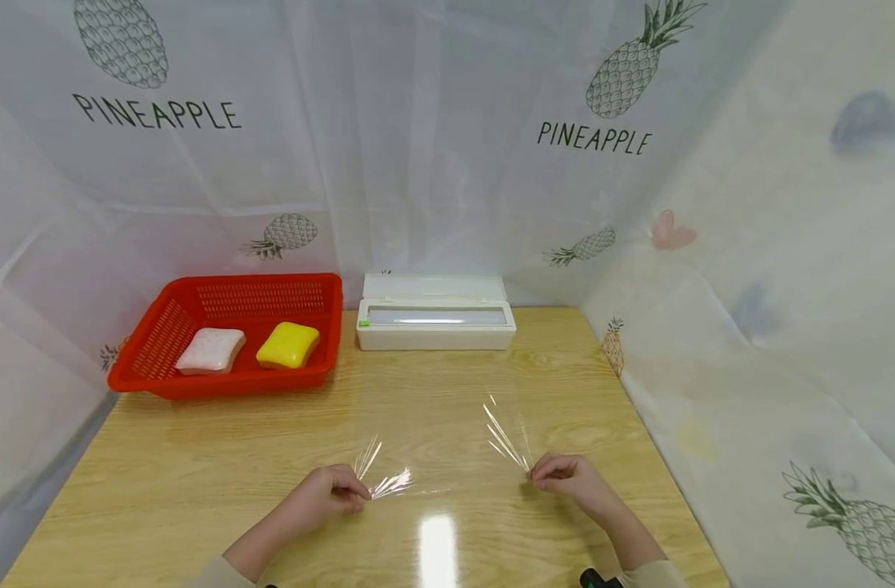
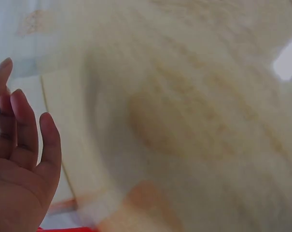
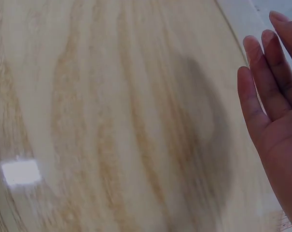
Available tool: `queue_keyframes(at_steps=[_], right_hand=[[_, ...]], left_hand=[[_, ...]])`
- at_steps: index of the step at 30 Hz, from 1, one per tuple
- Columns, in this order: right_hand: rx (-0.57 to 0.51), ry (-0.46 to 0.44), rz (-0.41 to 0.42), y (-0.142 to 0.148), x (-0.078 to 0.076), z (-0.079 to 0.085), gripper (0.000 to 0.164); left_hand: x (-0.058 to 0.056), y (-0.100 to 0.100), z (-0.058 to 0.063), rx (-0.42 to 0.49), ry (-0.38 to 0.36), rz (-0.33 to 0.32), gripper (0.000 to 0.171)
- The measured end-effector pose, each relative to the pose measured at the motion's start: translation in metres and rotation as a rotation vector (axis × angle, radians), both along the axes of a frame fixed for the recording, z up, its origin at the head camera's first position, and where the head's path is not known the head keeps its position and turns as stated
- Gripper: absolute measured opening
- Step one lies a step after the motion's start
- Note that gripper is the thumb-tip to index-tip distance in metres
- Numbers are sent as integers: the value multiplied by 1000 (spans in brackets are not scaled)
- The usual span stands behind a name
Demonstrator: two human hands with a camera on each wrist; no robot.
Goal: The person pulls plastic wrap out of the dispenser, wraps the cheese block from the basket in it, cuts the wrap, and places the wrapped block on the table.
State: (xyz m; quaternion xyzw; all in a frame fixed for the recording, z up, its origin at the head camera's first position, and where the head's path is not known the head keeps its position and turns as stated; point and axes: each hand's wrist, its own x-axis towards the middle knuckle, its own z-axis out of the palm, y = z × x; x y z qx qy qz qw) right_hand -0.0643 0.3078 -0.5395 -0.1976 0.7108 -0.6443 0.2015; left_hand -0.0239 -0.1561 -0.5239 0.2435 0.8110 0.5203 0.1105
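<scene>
A sheet of clear cling film (image 1: 392,483) stretches over the wooden table between both hands, its creases catching the light at each corner. My left hand (image 1: 331,494) pinches the near left corner between thumb and fingertips. At the near right corner, the right hand (image 1: 571,476) pinches the film in the same way. Behind the sheet stands a white cling film box (image 1: 436,337) with its lid raised. The left wrist view shows the left hand (image 2: 22,159) at its edge; in the right wrist view the right hand (image 3: 278,106) shows at the side, the transparent film hardly visible.
A red plastic basket (image 1: 256,385) sits at the back left, holding a white bar of soap (image 1: 211,351) and a yellow bar of soap (image 1: 288,345). Pineapple-printed curtains (image 1: 433,163) hang behind and beside the wooden table (image 1: 198,457). Bright lamp glare lies near its front.
</scene>
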Motion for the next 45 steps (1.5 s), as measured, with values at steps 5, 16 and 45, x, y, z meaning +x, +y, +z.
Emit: queue_keyframes(at_steps=[5,16,45], right_hand=[[58,-10,-39,-5,-2,-8,23],[83,-70,-40,-8,-3,-14,26],[112,-17,-12,4,-6,18,39]], left_hand=[[1,2,-20,-33,77,51,10],[3,3,-32,-155,94,35,13],[-22,-48,35,-323,50,77,28]])
